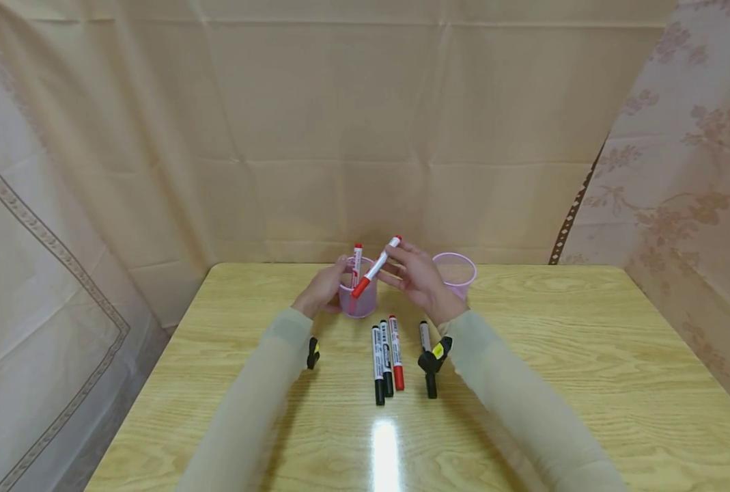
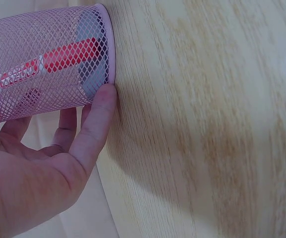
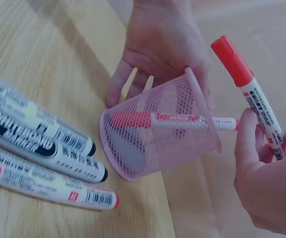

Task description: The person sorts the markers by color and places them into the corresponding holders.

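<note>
My left hand (image 1: pixel 324 290) holds a pink mesh pen cup (image 1: pixel 365 305) from its left side, fingers round the wall, as the left wrist view also shows. The cup stands upright on the table. Inside it a red whiteboard marker (image 3: pixel 175 120) leans, red cap down, its tail above the rim. Over the rim's right side, my right hand (image 1: pixel 425 279) pinches a second red marker (image 1: pixel 380 264) by its white barrel. That marker slants, its red cap (image 3: pixel 234 62) pointing down toward the cup's mouth.
Nearer on the wooden table (image 1: pixel 217 355) lie two black markers and a red marker (image 1: pixel 397 355) side by side. Another black marker (image 1: pixel 431 387) lies partly hidden under the right wrist's strap. A second pink cup (image 1: pixel 474 271) stands behind the right hand. Curtain cloth (image 1: pixel 389 137) hangs behind.
</note>
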`<action>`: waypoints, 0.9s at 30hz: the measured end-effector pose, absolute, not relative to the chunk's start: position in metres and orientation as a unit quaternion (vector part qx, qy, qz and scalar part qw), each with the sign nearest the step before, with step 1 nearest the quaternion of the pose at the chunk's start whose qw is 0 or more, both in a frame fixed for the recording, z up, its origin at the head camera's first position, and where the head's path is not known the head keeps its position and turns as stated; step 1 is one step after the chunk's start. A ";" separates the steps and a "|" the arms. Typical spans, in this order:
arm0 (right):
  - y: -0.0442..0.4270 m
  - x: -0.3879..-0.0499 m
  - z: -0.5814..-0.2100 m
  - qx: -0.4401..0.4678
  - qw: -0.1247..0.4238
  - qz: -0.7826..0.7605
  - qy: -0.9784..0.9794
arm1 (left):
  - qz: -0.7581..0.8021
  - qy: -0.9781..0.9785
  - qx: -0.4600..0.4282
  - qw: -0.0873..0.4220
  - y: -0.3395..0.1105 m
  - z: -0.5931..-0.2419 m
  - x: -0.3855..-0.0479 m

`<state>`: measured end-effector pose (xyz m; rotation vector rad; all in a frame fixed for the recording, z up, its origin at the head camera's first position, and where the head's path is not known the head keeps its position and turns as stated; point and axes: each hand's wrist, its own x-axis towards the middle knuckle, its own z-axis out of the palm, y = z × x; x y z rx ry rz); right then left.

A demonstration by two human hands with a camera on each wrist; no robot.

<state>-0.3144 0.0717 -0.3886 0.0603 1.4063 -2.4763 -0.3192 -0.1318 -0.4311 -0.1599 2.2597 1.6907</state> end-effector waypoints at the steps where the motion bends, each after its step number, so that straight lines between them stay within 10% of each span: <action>1: 0.072 -0.315 -0.388 0.028 0.153 -0.863 0.480 | 0.590 0.790 -0.057 0.157 -0.132 -0.431 -0.319; 13: 0.077 -0.325 -0.378 0.030 0.192 -0.842 0.504 | 0.580 0.798 -0.051 0.158 -0.132 -0.433 -0.321; 27: 0.065 -0.329 -0.367 -0.019 0.102 -0.802 0.588 | 0.592 0.789 -0.058 0.155 -0.131 -0.433 -0.321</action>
